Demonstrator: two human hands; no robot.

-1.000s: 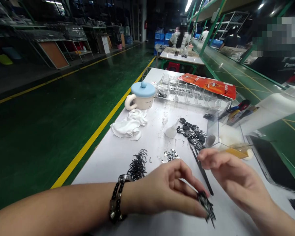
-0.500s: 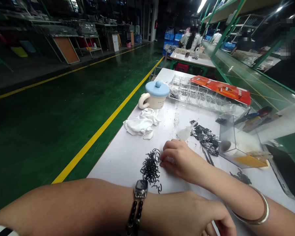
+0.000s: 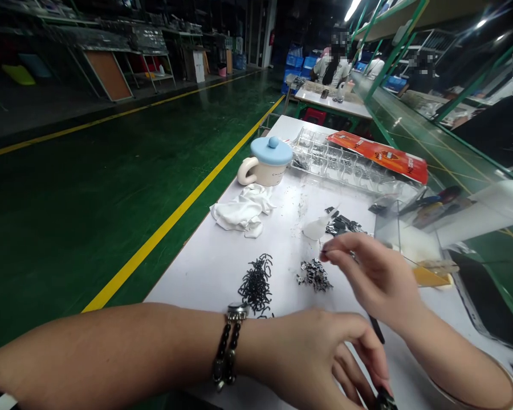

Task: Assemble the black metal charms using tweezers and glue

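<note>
"Two hands over the white table (image 3: 196,285). What's the left hand (image 3: 312,356) doing?"

"Fingers curled down around a dark clump (image 3: 385,400), right at the bottom edge; too cut off to tell if it's gripped."

"Right hand (image 3: 374,279)?"

"Raised, fingertips close together above the silver-black metal pieces (image 3: 314,275), near the black clips (image 3: 255,285)."

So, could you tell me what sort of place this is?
Probably a factory floor for small-parts handwork: a white workbench holds a pile of small black parts and a clear compartmented tray, and a green floor with yellow lane lines runs past another workbench.
</note>
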